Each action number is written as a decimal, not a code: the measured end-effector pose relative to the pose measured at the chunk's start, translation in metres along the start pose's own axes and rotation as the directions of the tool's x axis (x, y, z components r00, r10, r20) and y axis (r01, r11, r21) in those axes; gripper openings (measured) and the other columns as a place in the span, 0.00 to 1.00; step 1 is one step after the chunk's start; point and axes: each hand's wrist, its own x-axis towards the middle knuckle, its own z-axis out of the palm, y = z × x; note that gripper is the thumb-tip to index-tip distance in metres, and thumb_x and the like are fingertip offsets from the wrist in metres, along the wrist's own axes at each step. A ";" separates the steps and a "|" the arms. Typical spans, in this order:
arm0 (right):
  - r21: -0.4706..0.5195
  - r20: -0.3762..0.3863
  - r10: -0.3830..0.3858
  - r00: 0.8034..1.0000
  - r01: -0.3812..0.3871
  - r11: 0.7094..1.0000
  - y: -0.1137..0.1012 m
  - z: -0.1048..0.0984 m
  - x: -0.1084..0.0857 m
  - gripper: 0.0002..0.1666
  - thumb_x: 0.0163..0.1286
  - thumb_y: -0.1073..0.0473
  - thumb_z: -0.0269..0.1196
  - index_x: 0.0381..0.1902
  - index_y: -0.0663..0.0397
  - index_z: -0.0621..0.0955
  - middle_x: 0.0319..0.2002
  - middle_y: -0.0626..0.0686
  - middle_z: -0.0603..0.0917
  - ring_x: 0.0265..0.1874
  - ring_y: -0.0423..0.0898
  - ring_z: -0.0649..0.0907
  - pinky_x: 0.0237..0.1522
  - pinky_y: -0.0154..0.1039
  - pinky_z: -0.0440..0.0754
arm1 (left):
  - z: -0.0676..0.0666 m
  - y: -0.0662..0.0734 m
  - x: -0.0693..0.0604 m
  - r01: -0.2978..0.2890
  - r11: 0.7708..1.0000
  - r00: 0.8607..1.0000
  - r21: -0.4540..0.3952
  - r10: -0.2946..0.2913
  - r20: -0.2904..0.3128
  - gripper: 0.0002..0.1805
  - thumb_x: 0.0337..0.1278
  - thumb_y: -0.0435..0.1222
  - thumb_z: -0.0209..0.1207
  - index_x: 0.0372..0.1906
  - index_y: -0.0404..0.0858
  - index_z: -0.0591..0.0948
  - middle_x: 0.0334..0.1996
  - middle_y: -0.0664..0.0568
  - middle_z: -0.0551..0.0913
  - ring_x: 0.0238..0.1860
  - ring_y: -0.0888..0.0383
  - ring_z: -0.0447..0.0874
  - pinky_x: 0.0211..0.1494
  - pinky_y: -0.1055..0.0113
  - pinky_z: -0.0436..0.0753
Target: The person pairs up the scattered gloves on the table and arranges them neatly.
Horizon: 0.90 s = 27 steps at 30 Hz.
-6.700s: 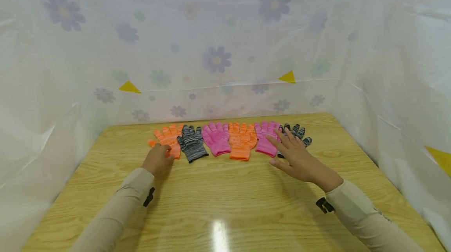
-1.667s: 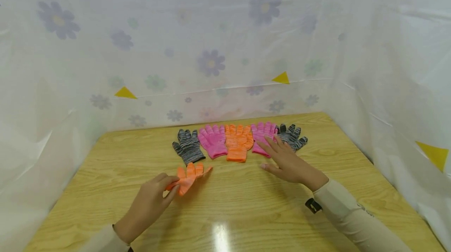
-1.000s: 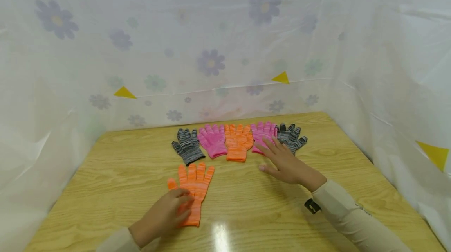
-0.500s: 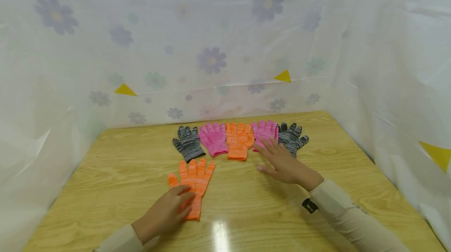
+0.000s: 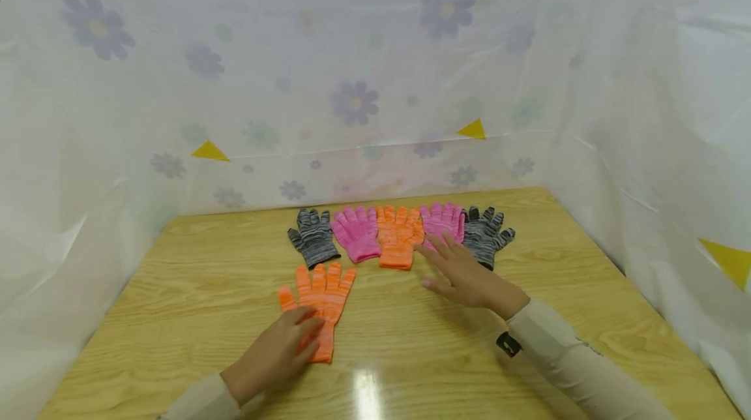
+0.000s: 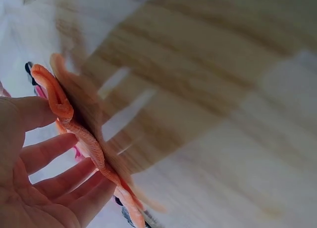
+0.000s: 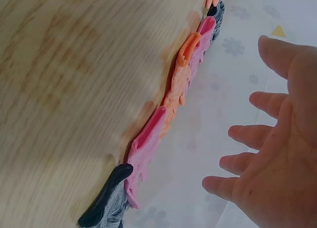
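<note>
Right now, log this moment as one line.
left hand: touching front orange glove | right hand: spread, empty | glove row behind: gray, pink, orange, pink, gray

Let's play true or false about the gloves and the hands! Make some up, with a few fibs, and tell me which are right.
1. The left hand touches an orange glove. True.
2. A grey glove lies beside a pink glove. True.
3. The right hand has its fingers spread apart. True.
4. The right hand is wearing a glove. False: it is bare.
5. A blue glove lies between the two pink ones. False: the middle glove is orange.
6. Both hands are holding gloves up in the air. False: all the gloves lie on the table.
</note>
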 end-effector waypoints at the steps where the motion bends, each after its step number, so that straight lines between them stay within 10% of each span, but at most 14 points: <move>1: -0.002 0.005 0.000 1.000 0.000 1.000 0.000 0.001 0.000 0.41 0.72 0.45 0.54 0.76 0.42 0.52 0.76 0.59 0.45 0.74 0.63 0.40 0.69 0.68 0.46 | 0.000 0.000 -0.001 0.000 1.000 1.000 -0.001 0.000 -0.003 0.18 0.54 0.37 0.65 0.50 0.35 0.82 0.50 0.41 0.79 0.49 0.46 0.80 0.50 0.53 0.82; 27: -0.015 0.018 -0.029 0.999 0.029 0.999 -0.008 0.010 0.015 0.39 0.73 0.43 0.53 0.76 0.46 0.54 0.76 0.57 0.46 0.74 0.60 0.42 0.70 0.65 0.47 | 0.005 -0.003 -0.017 -0.172 0.980 0.971 0.095 0.185 -0.150 0.14 0.46 0.31 0.69 0.42 0.38 0.85 0.43 0.45 0.81 0.43 0.51 0.81 0.43 0.60 0.84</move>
